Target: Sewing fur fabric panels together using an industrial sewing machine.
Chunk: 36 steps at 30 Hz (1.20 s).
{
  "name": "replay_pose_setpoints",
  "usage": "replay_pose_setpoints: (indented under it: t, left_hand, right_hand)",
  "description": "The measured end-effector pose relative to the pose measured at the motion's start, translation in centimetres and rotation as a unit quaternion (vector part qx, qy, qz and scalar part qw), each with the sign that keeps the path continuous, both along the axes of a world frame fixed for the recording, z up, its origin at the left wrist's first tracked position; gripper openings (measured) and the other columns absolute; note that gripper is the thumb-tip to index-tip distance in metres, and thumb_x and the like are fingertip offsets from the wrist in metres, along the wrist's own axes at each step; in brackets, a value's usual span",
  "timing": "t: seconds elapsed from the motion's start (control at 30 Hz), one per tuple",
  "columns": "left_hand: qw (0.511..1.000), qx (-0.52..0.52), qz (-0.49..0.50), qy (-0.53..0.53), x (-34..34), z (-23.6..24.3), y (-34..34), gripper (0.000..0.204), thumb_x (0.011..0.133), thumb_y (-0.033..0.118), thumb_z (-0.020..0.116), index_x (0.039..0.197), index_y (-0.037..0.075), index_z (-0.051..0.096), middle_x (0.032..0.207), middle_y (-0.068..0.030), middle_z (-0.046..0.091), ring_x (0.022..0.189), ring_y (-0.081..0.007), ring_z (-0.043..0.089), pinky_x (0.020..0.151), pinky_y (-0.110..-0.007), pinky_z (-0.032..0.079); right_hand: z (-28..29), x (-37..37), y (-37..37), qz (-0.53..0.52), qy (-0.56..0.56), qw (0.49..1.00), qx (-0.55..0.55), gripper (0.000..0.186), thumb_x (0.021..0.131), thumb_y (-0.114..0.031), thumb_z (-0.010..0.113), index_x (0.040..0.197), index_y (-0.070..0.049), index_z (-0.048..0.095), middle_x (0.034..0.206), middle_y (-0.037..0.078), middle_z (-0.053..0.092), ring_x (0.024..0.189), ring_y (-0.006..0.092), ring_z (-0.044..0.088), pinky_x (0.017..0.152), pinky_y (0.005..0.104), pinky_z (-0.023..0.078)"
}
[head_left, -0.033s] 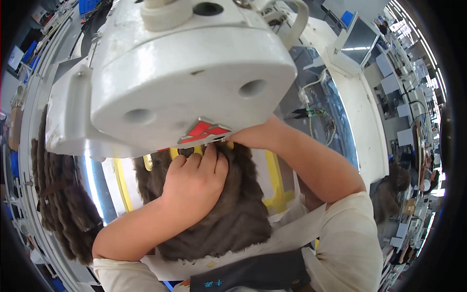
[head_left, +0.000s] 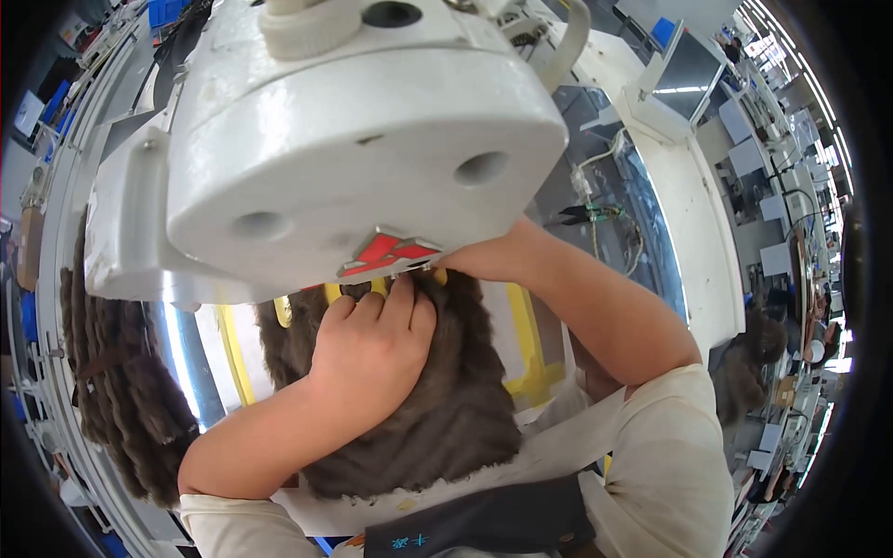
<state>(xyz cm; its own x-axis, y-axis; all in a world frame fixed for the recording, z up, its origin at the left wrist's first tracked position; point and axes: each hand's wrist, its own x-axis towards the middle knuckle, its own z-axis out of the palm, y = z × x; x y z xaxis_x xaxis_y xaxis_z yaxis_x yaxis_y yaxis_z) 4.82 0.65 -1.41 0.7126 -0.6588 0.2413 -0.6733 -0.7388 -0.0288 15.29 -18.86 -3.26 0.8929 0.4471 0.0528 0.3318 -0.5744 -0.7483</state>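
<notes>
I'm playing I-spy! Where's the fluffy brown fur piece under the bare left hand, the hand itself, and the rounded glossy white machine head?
Fluffy brown fur piece (head_left: 423, 445), head-camera view: its lower part.
Bare left hand (head_left: 377, 346), head-camera view: its back.
Rounded glossy white machine head (head_left: 363, 181), head-camera view: its front face.

Bright strip lights, far right

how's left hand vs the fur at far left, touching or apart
Apart; the head view shows a yellow strip between left hand and far-left fur.
</notes>
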Motion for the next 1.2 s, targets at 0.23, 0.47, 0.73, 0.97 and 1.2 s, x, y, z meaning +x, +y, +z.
replay_pose_setpoints:
  t: [0.23, 0.47, 0.73, 0.97, 1.2]
  left_hand:
    - [0.999, 0.007, -0.003, -0.05, 0.2, 0.0, 0.6, 0.037, 0.075, 0.015, 0.065, 0.109, 0.002, 0.073, 0.109, -0.0124, 0.072, 0.072, -0.0187, 0.063, 0.063, -0.034, 0.046]
    - [0.999, 0.006, -0.007, -0.05, 0.9, 0.2, 0.6, 0.034, 0.075, 0.013, 0.065, 0.107, 0.004, 0.073, 0.106, -0.0077, 0.072, 0.072, -0.0176, 0.063, 0.064, -0.033, 0.045]
    - [1.0, 0.01, 0.025, 0.002, 1.3, 0.0, 0.5, 0.032, 0.079, 0.011, 0.061, 0.109, 0.005, 0.071, 0.111, -0.0066, 0.07, 0.084, -0.0199, 0.067, 0.074, -0.034, 0.05]
    - [0.998, -0.022, 0.017, -0.058, 1.2, -0.7, 0.3, 0.019, 0.074, 0.013, 0.064, 0.09, 0.007, 0.069, 0.088, -0.0049, 0.065, 0.07, -0.0188, 0.061, 0.064, -0.034, 0.047]
    - [0.997, -0.022, 0.017, -0.074, 1.2, -0.8, 0.2, 0.013, 0.072, 0.013, 0.064, 0.084, 0.008, 0.066, 0.083, -0.0046, 0.062, 0.069, -0.0194, 0.06, 0.063, -0.035, 0.046]
  right_hand:
    - [-0.9, -0.1, 0.0, -0.002, -0.024, 1.0, 0.018, 0.024, 0.067, -0.016, 0.079, 0.082, 0.0, 0.071, 0.079, 0.018, 0.072, 0.079, 0.036, 0.071, 0.074, 0.0425, 0.055]
    - [-1.1, 0.8, -1.0, 0.041, 0.029, 0.992, 0.113, 0.027, 0.071, -0.02, 0.084, 0.084, 0.0, 0.072, 0.078, 0.015, 0.071, 0.079, 0.031, 0.071, 0.074, 0.0398, 0.055]
    - [-0.7, 0.9, -0.9, 0.014, 0.022, 0.997, 0.07, 0.024, 0.071, -0.018, 0.083, 0.082, 0.001, 0.073, 0.078, 0.016, 0.072, 0.075, 0.0303, 0.071, 0.072, 0.0401, 0.055]
    - [-0.7, 0.4, -0.1, -0.01, -0.047, 0.999, 0.023, 0.025, 0.069, -0.014, 0.078, 0.087, 0.003, 0.074, 0.081, 0.022, 0.072, 0.078, 0.0366, 0.072, 0.073, 0.0423, 0.055]
    - [1.1, -0.1, -0.6, 0.027, 0.025, 0.997, 0.069, 0.036, 0.068, -0.017, 0.079, 0.097, 0.004, 0.074, 0.085, 0.024, 0.072, 0.085, 0.0413, 0.071, 0.077, 0.0433, 0.055]
